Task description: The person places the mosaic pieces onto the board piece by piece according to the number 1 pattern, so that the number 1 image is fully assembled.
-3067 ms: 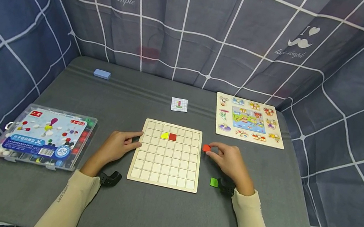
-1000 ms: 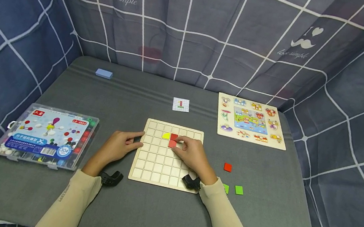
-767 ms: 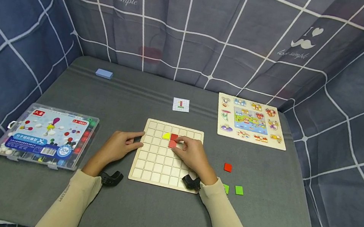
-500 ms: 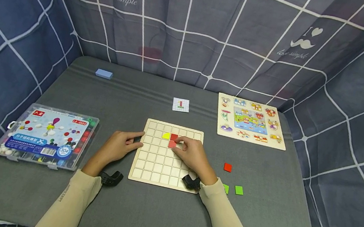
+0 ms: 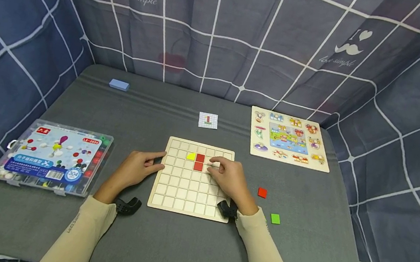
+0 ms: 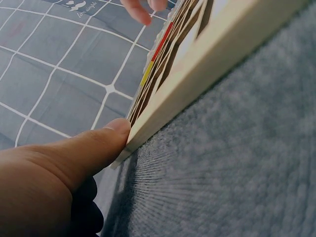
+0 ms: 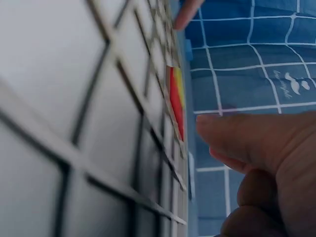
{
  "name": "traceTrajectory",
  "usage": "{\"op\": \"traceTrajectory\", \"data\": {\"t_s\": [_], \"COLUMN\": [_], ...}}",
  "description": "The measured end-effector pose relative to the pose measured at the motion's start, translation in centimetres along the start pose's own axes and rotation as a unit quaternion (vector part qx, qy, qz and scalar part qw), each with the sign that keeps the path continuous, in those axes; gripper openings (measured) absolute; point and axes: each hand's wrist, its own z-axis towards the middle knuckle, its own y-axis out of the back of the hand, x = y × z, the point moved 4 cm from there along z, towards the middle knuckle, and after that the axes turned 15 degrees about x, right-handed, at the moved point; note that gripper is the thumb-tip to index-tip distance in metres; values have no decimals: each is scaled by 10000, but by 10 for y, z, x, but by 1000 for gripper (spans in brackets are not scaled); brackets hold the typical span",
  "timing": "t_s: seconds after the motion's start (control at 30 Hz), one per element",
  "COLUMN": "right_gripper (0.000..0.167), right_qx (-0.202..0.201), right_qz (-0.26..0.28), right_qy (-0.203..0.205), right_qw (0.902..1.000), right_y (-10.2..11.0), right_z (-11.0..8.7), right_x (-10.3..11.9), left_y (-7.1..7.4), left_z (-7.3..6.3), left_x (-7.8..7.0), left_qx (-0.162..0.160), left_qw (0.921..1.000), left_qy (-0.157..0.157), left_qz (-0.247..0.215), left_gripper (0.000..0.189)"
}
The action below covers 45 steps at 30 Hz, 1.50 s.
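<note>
— When looking across the grey worktop (image 5: 162, 248), see what first?
— One clear case (image 5: 57, 157), at the left. Then one wooden grid board (image 5: 190, 195) in the middle, plus one picture board (image 5: 288, 139), farther back to the right.
— And at the grid board?
— One left hand (image 5: 136, 168), thumb and forefinger spread, touching its left edge. One right hand (image 5: 231, 177), thumb and forefinger slightly parted, over it, just right of two red tiles (image 5: 198, 166).
— Smaller still?
— One printed card (image 5: 208, 120) behind the grid board; one blue block (image 5: 118, 85) at far left.
— Smallest?
— Five in sight. Set in the grid board, those two red, plus one yellow tile (image 5: 191, 156) left of the farther red. Loose on the worktop, to the right: one more red tile (image 5: 262, 192), one green tile (image 5: 275, 219).
</note>
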Motion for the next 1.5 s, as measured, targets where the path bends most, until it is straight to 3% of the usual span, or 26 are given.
{"op": "traceTrajectory", "data": {"t_s": [0.17,0.77,0.97,1.2,1.5], "right_gripper": [17,21,22,30,33], "right_qx": [-247,-379,-467,-269,-168], "right_qz": [40,-78,-22,410,734], "right_qy": [-21,-651,-1012,-1544,-1757], "right_qw": [9997,9971,9938,9868,9816], "right_y": [21,69,75,75,68], "right_z": [-14,-83,-104,-120,-139], "right_x": [-4,-55,-79,-102,-114], "left_y": [1,1,1,1,0], "left_z": [1,-1,1,0,1], "left_x": [-1,0,1,0,0], "left_qx": [39,66,41,68,91], "left_qw": [10000,10000,10000,10000,9999], "left_qy": [5,53,-6,45,58], "left_qz": [-8,-20,19,1,21], "left_gripper": [45,45,46,46,46]}}
